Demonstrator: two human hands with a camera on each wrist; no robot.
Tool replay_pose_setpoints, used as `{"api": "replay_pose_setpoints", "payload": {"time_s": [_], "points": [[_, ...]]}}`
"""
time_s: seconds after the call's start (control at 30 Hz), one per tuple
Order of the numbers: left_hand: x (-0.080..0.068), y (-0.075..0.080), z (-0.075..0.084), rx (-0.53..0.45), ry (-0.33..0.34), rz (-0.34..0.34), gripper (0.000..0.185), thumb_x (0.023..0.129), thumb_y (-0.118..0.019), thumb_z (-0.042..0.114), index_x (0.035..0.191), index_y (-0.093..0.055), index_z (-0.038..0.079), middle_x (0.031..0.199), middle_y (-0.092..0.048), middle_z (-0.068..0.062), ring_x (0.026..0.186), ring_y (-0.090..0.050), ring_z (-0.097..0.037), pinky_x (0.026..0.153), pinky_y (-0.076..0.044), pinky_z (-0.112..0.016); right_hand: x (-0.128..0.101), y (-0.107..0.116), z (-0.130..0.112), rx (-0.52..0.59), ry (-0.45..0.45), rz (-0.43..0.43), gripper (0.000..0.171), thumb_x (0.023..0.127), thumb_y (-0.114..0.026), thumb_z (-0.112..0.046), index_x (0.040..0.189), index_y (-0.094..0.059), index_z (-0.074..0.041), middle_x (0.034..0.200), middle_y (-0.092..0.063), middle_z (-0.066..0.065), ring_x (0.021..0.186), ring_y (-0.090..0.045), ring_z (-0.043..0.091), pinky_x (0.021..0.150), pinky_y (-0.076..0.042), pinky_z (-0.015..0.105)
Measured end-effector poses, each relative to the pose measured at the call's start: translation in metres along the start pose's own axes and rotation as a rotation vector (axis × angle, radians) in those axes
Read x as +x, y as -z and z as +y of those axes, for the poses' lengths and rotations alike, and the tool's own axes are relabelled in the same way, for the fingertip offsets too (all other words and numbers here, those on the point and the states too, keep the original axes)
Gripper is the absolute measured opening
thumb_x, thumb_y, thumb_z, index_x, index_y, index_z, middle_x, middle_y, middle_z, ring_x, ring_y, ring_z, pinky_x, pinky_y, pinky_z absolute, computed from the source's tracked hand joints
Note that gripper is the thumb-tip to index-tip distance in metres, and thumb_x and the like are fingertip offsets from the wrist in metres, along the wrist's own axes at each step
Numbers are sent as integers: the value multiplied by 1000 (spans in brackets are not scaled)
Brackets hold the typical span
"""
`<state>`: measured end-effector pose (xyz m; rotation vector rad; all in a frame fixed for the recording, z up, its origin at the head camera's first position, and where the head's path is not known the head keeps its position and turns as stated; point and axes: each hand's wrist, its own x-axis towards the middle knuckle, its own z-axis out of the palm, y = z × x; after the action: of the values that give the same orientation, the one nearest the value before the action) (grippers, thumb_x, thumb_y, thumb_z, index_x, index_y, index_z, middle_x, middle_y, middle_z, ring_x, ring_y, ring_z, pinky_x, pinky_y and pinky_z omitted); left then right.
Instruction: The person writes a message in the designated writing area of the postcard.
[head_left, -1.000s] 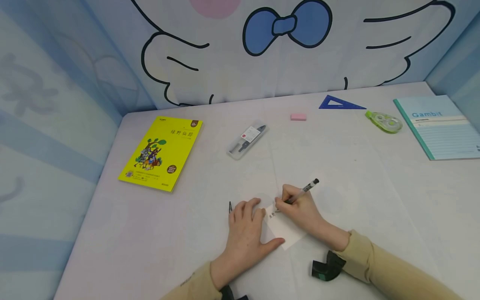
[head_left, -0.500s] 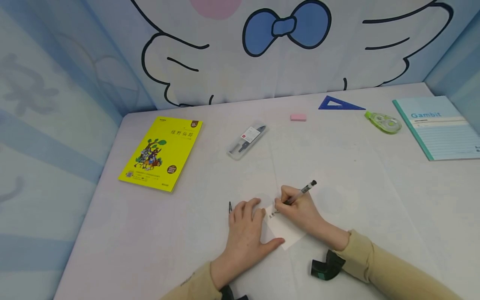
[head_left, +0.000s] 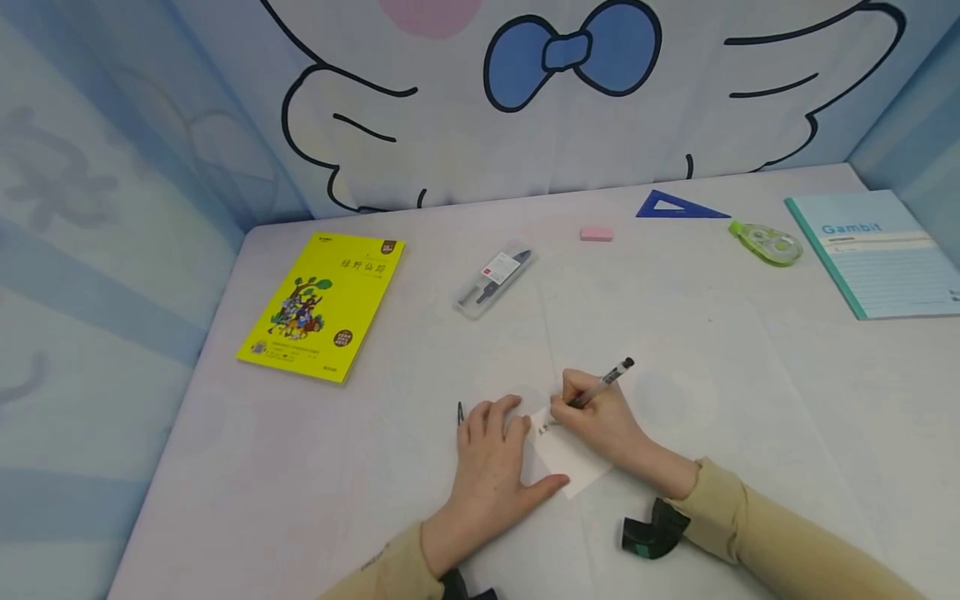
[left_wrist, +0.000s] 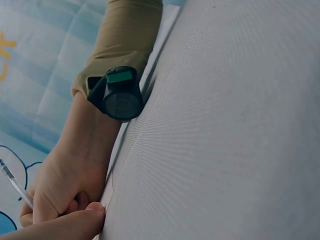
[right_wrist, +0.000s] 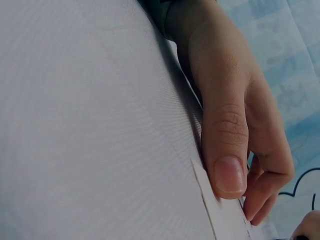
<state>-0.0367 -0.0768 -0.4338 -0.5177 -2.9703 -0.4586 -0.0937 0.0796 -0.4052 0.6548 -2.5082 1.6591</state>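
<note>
A small white card [head_left: 572,461] lies on the white table [head_left: 675,333], with a little dark writing at its upper left. My left hand [head_left: 491,454] rests flat on the card's left side, thumb along its lower edge. In the right wrist view the left thumb [right_wrist: 226,145] presses on the card's edge [right_wrist: 220,217]. My right hand [head_left: 596,417] grips a black-capped clear pen [head_left: 604,381] with its tip on the card. The left wrist view shows the right hand [left_wrist: 65,175] from the side, the pen [left_wrist: 14,182] sticking up from it.
A small black piece [head_left: 460,413] lies just left of my left hand. Farther back are a yellow book [head_left: 322,307], a clear pen case [head_left: 495,279], a pink eraser [head_left: 596,234], a blue set square [head_left: 678,207], a green correction tape [head_left: 767,243] and a teal notebook [head_left: 877,254].
The pen has shifted only slightly in my right hand; both hands stay where they were on the card.
</note>
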Motion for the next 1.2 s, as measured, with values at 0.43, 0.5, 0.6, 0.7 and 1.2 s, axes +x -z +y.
{"api": "replay_pose_setpoints", "payload": {"time_s": [0.43,0.5,0.6,0.7,1.2], "points": [[1,0,-1,8,-3,16,65,71,-63,67,105,-54,12,132,-38,-8,117,-32,-27,93,-28,-46,0,0,1,3,10,16,35,70,-54,18,56,-33,-6,51,-27,-7,49,-22,-3,45,-22,16],[1,0,0,7,0,15,65,70,-63,67,105,-54,12,132,-38,-8,117,-32,-27,93,-28,-46,0,0,1,13,7,26,34,69,-53,18,56,-34,-6,52,-29,-6,49,-22,-3,44,-22,16],[0,0,0,6,2,15,65,70,-64,66,104,-54,12,132,-38,-8,116,-32,-27,93,-28,-45,0,0,2,32,1,60,33,67,-53,19,56,-34,-6,52,-31,-4,49,-23,-3,43,-23,17],[0,0,0,10,-1,20,65,70,-64,66,103,-54,12,132,-38,-8,116,-33,-27,92,-28,-45,0,0,3,38,6,102,33,68,-53,20,56,-35,-5,51,-32,-2,51,-24,-3,43,-24,20],[0,-2,0,26,-8,53,65,68,-65,67,101,-53,13,130,-39,-7,115,-34,-26,91,-29,-44,3,2,0,-16,-57,64,33,71,-57,16,55,-37,-5,54,-32,-7,50,-27,-2,46,-25,16]]}}
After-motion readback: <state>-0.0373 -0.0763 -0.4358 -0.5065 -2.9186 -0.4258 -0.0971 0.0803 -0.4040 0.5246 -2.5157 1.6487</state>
